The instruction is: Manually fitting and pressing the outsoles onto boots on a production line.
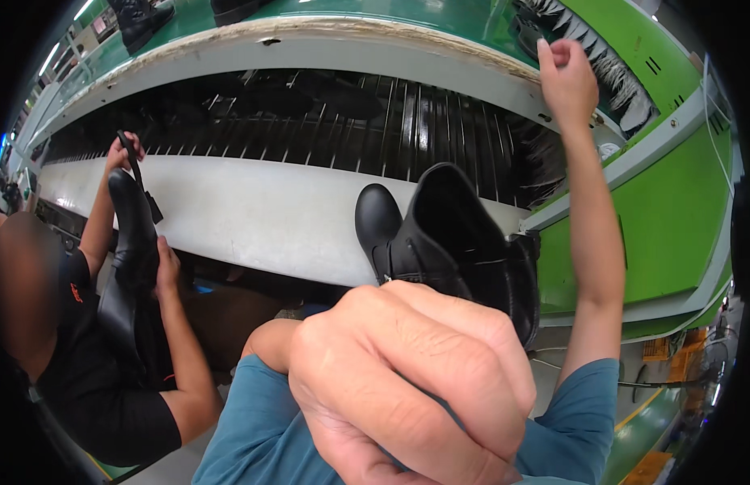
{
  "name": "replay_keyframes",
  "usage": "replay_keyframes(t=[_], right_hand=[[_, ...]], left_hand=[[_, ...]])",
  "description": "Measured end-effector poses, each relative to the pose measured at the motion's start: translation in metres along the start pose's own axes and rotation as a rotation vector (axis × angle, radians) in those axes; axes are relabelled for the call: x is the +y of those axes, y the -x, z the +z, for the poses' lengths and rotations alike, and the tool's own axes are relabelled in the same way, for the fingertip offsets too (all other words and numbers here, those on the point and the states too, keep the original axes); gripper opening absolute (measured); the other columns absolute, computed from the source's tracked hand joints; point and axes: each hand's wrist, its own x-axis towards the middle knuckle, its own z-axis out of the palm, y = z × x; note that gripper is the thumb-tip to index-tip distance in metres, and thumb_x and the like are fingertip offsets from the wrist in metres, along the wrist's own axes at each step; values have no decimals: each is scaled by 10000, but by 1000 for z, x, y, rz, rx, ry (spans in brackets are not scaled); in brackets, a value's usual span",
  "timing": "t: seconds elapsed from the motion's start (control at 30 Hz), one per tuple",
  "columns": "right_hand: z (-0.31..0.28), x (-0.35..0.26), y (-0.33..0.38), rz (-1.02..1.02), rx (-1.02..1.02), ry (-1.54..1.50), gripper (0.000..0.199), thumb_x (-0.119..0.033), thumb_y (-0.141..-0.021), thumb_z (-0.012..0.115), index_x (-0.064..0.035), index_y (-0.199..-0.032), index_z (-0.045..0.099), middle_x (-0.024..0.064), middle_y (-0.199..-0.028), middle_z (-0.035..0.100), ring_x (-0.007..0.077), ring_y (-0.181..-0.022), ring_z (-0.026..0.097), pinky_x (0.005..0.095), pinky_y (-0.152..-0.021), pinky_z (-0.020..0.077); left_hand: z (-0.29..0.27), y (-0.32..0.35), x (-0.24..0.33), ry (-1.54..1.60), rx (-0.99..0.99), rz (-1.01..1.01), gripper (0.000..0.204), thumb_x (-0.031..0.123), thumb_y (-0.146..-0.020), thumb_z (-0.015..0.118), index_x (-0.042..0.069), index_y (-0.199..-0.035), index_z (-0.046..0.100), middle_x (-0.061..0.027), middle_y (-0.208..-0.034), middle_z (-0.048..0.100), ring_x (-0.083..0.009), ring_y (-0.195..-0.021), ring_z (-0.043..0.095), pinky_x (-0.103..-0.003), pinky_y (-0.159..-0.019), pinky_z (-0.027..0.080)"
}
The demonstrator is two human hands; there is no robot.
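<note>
My left hand (407,364) is raised close to the camera, its fingers curled in and closed; whatever they hold, if anything, is hidden. Just beyond it, a black boot toe (378,217) and a wide open boot shaft (464,214) stand out against the white ledge. The hand covers their lower part, and I cannot tell whether they belong to one boot or two. My right arm stretches to the far right. There my right hand (567,81) has its fingers bent and its thumb on the edge of a black boot (530,34), partly seen on the green surface.
White bristles (621,81) line a green machine (674,56) at the right. Metal rods (415,129) run under the upper shelf, behind a white ledge (254,202). More boots (136,24) stand top left. At left, a co-worker's hands hold a black boot (132,234) and brush-like tool (153,206).
</note>
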Motion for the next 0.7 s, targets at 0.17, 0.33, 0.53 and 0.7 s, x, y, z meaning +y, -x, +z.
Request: replay_keyframes(t=[0.17, 0.33, 0.53, 0.7], right_hand=[[27, 39, -80, 25, -364, 462, 1005, -901, -941, 591, -42, -1449, 713, 221, -1438, 748, 405, -1346, 713, 492, -1097, 561], [74, 96, -86, 6, -494, 194, 973, -796, -921, 729, -50, -1540, 640, 255, -1413, 750, 398, -1297, 737, 475, -1128, 550], [67, 131, -87, 191, -245, -751, 821, -51, -935, 888, -64, -1644, 473, 246, -1461, 707, 227, -1209, 747, 348, -1042, 595], [5, 198, -80, 71, 28, -1106, 751, -102, -1009, 829, -21, -1648, 442, 209, -1445, 698, 247, -1302, 699, 365, -1117, 560]], left_hand=[[-6, 8, 12, 12, 31, -16, 301, 211, -1055, 773, -82, -1018, 828, -205, -1022, 792, -336, -952, 736, -436, -860, 603], [-9, 15, 21, 56, 54, -31, 286, 190, -1060, 766, -90, -1037, 823, -206, -1040, 792, -345, -980, 737, -464, -905, 602], [-6, 21, 32, 111, 75, -59, 269, 163, -1066, 758, -99, -1061, 818, -207, -1062, 793, -356, -1015, 738, -497, -959, 601], [-20, 43, 51, 88, 6, -226, 256, 141, -1071, 751, -107, -1080, 813, -209, -1080, 794, -365, -1044, 740, -524, -1003, 600]])
